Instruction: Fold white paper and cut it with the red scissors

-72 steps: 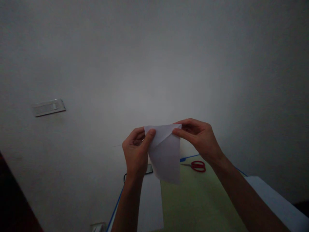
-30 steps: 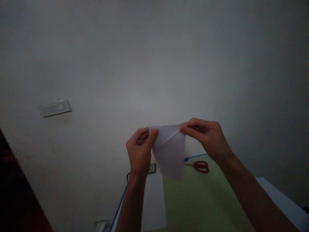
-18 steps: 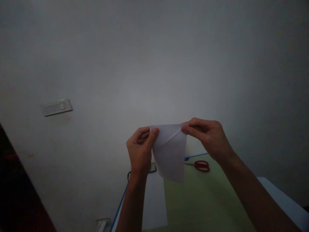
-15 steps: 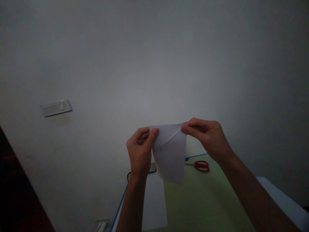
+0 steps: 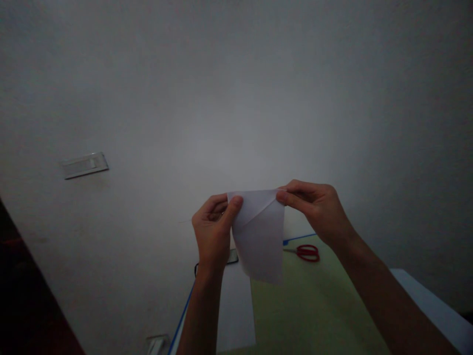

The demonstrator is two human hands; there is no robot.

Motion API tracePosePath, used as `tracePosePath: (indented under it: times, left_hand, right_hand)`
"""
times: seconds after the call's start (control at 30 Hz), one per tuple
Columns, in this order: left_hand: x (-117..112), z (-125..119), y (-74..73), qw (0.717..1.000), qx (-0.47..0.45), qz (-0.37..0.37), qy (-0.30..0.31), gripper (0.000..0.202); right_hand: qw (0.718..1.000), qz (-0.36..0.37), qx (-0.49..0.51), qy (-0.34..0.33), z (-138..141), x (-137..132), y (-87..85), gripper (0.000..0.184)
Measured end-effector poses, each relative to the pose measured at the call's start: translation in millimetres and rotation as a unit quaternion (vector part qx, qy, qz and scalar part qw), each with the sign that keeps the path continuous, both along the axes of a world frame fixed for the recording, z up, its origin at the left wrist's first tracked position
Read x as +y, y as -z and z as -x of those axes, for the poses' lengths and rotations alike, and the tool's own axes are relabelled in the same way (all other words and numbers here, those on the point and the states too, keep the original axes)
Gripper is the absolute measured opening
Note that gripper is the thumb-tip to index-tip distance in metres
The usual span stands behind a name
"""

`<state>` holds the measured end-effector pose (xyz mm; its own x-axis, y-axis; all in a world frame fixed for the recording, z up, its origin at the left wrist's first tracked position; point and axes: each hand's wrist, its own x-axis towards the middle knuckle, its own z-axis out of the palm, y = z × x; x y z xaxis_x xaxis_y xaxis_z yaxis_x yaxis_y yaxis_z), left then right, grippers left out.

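A small white sheet of paper (image 5: 261, 241) hangs in the air above the table, with a slanting crease or folded edge across its upper part. My left hand (image 5: 214, 229) pinches its upper left corner, thumb in front and fingers behind. At the upper right corner, the thumb and fingertips of my right hand (image 5: 314, 207) grip the paper. Both hands are closed and hold its top edge taut. Below and to the right of the paper lie red-handled scissors (image 5: 308, 253), their blades partly hidden behind it.
The table has a green surface (image 5: 306, 305) with a blue edge. Another white sheet (image 5: 236, 315) lies on its left side, near a dark flat object (image 5: 232, 256) half hidden by my left hand. A wall (image 5: 236, 98) with a switch plate (image 5: 84, 165) rises behind. A white surface (image 5: 428, 301) shows at right.
Almost nothing differs. The lower edge of the held paper hangs very slightly lower, and the view has shifted a little; both hands keep their grip.
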<state>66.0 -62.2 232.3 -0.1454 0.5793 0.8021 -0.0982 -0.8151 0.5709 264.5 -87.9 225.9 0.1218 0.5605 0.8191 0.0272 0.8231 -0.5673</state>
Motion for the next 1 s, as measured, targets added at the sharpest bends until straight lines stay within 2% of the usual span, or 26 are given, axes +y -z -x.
tracePosePath:
  times: [0.37, 0.53, 0.73, 0.8, 1.0]
  left_hand:
    - [-1.5, -1.1, -1.3, 1.000, -0.005, 0.000, -0.001, 0.021]
    - [-3.1, -0.5, -3.2, 1.000, 0.000, 0.007, -0.024, 0.025]
    - [2.5, 3.0, 0.6, 1.000, -0.001, -0.013, -0.022, 0.024]
    - [2.6, 3.2, 1.5, 0.999, 0.007, -0.023, -0.047, 0.023]
    - [-3.3, -1.3, 1.9, 0.978, 0.084, -0.083, -0.175, 0.019]
  right_hand:
    - [1.000, 0.003, -0.001, -0.005, -0.5, 0.5, -0.5, 0.013]
    - [1.000, -0.001, -0.003, -0.004, 0.1, 1.6, -0.3, 0.012]
    - [1.000, -0.001, -0.003, -0.004, -1.8, 1.3, -0.6, 0.012]
    - [1.000, 0.000, -0.008, 0.001, -2.5, 0.8, -0.9, 0.012]
    - [0.999, -0.001, -0.018, 0.027, -5.2, 2.9, 0.8, 0.012]
